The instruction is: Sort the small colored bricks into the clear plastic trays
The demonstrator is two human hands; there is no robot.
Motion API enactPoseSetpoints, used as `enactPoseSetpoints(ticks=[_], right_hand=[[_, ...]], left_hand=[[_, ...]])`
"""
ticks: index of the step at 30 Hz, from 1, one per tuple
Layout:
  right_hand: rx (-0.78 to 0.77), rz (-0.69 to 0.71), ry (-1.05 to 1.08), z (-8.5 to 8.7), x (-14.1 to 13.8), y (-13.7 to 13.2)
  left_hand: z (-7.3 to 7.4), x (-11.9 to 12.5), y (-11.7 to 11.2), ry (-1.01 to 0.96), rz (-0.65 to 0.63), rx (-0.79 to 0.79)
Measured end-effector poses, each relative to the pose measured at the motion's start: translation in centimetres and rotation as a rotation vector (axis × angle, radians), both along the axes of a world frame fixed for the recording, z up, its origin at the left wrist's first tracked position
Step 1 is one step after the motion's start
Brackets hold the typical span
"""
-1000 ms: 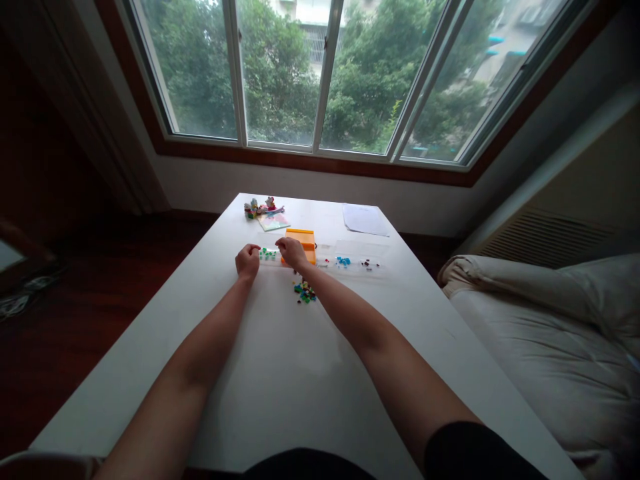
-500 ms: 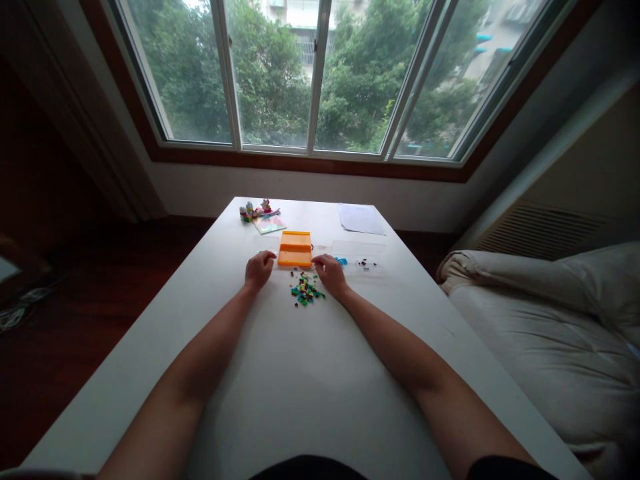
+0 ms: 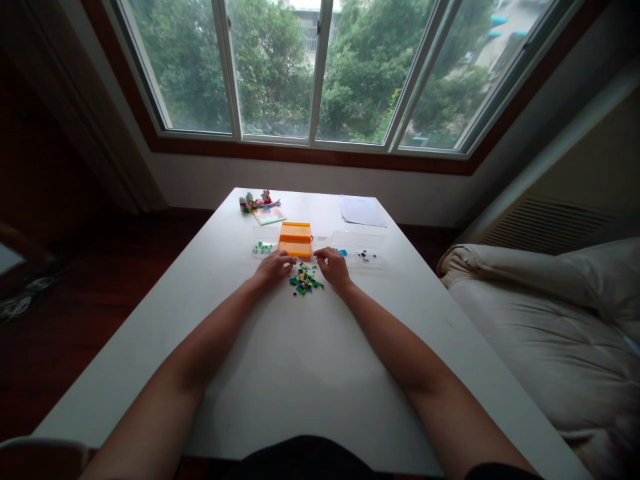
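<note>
A small heap of tiny coloured bricks (image 3: 305,280) lies on the white table (image 3: 300,373). My left hand (image 3: 273,267) rests just left of the heap, fingers curled down toward it. My right hand (image 3: 334,265) sits just right of the heap, fingers bent the same way. Whether either hand pinches a brick is hidden. Behind the heap stands an orange tray (image 3: 296,239). A clear bag with green bricks (image 3: 263,247) lies to its left. To its right lie clear bags with blue bricks (image 3: 343,252) and dark bricks (image 3: 364,254).
At the table's far left corner stand small built figures (image 3: 255,200) beside a pastel booklet (image 3: 269,215). A white paper sheet (image 3: 363,211) lies far right. A cushioned sofa (image 3: 540,320) borders the table's right side. Windows fill the wall behind.
My right hand came off the orange tray and crossed to the right of the brick heap. My left hand moved right from the green-brick bag to the heap's left edge.
</note>
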State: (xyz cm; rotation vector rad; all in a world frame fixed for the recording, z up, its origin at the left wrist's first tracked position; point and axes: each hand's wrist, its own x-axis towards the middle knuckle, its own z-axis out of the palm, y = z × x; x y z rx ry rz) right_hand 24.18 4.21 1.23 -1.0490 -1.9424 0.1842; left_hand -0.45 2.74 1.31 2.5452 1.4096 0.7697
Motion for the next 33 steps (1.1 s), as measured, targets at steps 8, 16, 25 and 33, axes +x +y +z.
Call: enactPoseSetpoints(ticks=[8, 16, 25, 33], right_hand=[[-0.109, -0.019, -0.027, -0.1, 0.8, 0.6], [-0.141, 0.070, -0.226, -0.7, 0.9, 0.7], [-0.245, 0.081, -0.282, -0.4, 3.2, 2.0], [-0.441, 0.274, -0.245, 0.2, 5.1, 2.4]], left_hand=[[0.2, 1.0, -0.6, 0.070, 0.004, 0.014], [0.0, 0.9, -0.6, 0.041, 0.054, 0.020], [0.1, 1.0, -0.5, 0.051, 0.002, 0.060], [-0.1, 1.0, -0.5, 0.056, 0.053, 0.051]])
